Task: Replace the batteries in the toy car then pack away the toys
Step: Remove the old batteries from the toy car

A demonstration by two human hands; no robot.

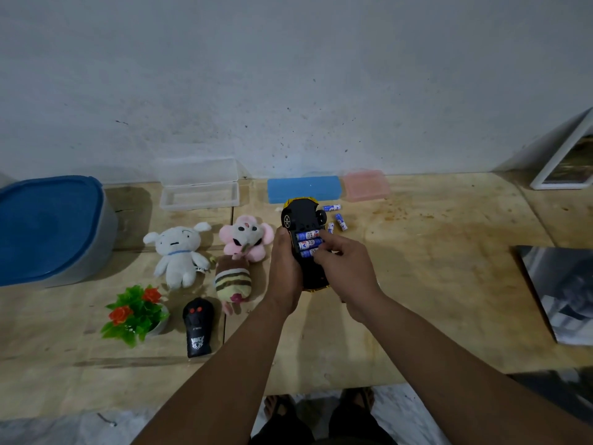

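The yellow toy car (pixel 301 216) lies upside down above the table, its black underside up. My left hand (pixel 284 268) grips its left side. Three blue batteries (pixel 308 244) sit in the open compartment. The fingertips of my right hand (pixel 345 264) press on the nearest battery at the compartment's right edge. Three loose batteries (pixel 337 216) lie on the table to the right of the car. A white plush (pixel 176 252), a pink plush (pixel 245 239), a striped plush (pixel 232 281) and a black remote (pixel 197 329) lie to the left.
A blue-lidded bin (pixel 48 229) stands far left. An open clear case (pixel 199 187), a blue case (pixel 303 187) and a pink case (pixel 365 184) line the wall. A small fake plant (pixel 136 309) sits front left. Framed pictures (pixel 558 290) lie right.
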